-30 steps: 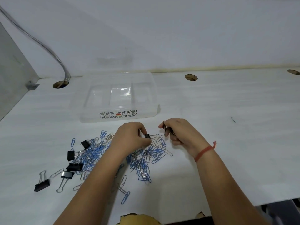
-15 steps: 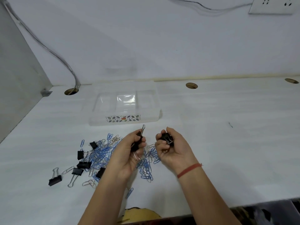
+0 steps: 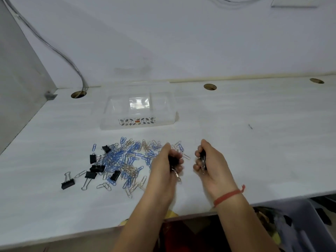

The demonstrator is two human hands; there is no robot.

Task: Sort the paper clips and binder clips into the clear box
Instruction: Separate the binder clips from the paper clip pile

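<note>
Found a loose heap of blue and silver paper clips (image 3: pixel 127 157) lying flat on the white counter (image 3: pixel 254 142), with several black binder clips (image 3: pixel 93 158) mixed into its left side, some showing silver wire handles. Saw the clear box (image 3: pixel 136 122) beyond the heap, close to the back edge, open-topped, split into compartments, with a leaf-patterned strip along its near wall. Noted the left grip (image 3: pixel 167 166) at the right end of the heap, fingers curled round a black clip (image 3: pixel 173 160), wire handles poking out below the palm. Noted the right grip (image 3: pixel 211 166) just beside it, not touching, clamped on a dark clip (image 3: pixel 202 159) with silver handles hanging down; too blurred to tell the number held. Placed both grips well apart from the box, on its near side. Made out a red thread (image 3: pixel 227 195) round the right wrist, a plain white wall (image 3: pixel 163 42) behind, a grey cable (image 3: pixel 60 53) dropping into a round hole (image 3: pixel 78 94) at the back left, and a grey side panel (image 3: pixel 18 70) on the left.
</note>
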